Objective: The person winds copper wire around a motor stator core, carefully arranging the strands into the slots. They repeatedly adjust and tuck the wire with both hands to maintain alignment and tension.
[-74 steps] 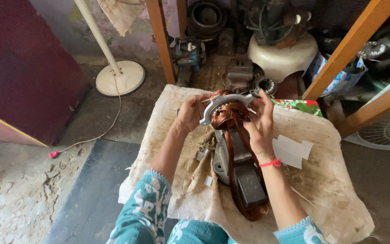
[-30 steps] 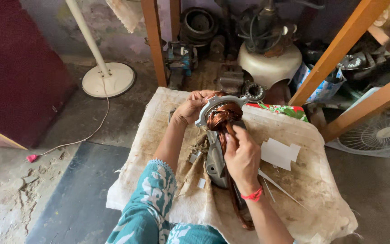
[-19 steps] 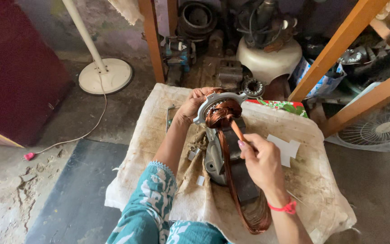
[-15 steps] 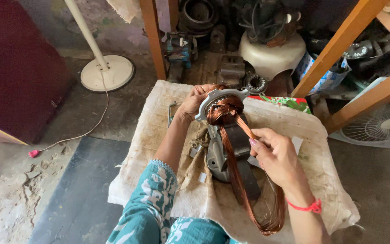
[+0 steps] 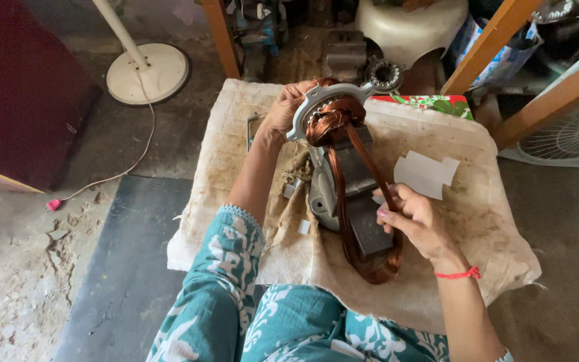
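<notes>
A silver ring-shaped motor stator stands upright on a grey metal block in the middle of a cloth-covered work surface. A long loop of copper wire coil runs from the stator's centre down toward me. My left hand grips the stator's left rim. My right hand pinches the right strand of the copper coil beside the grey block. A red band sits on my right wrist.
White paper pieces lie right of the block. A white fan base with a cord stands at upper left. Wooden frame legs, a white fan grille and motor parts crowd the far side.
My right hand left the stator and slid down toward me along the copper coil, drawing the loop out long. The left hand stayed on the stator rim.
</notes>
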